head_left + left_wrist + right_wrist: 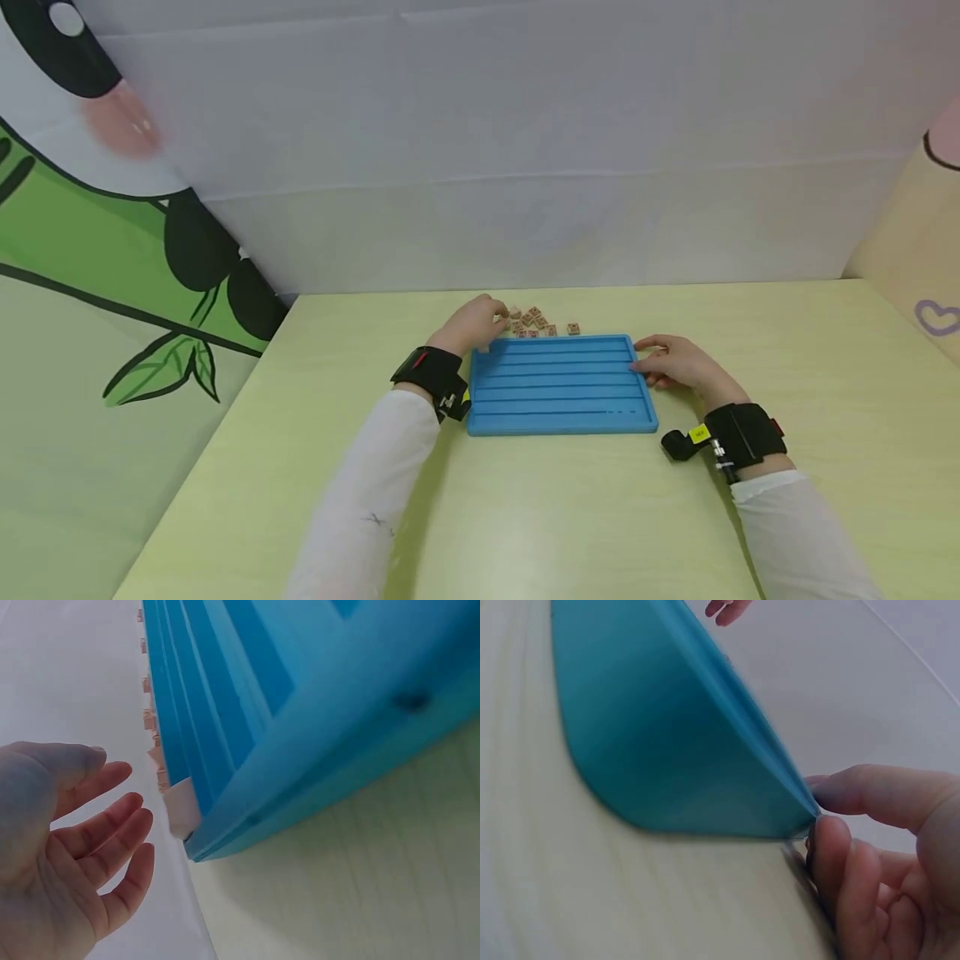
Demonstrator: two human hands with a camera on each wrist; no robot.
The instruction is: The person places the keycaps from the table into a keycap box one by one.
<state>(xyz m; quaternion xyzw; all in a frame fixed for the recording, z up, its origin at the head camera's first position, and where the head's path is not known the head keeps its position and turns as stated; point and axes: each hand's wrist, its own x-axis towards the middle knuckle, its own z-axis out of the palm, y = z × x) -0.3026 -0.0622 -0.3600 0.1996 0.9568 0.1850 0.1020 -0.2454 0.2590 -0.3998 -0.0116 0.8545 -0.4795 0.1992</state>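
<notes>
Head view shows a blue grooved tray [558, 385] flat on the yellow-green table [525, 517], with a little pile of wooden tiles [536, 322] just behind its far edge. Left hand [474, 327] sits at the tray's far left corner beside the pile, fingers loose and spread, nothing in them. Right hand [675, 362] steadies the tray's right edge, thumb and fingertip touching the rim. Looks like the tile-picking stage; I'd guess pinching one tile comes next, tray kept steady.
</notes>
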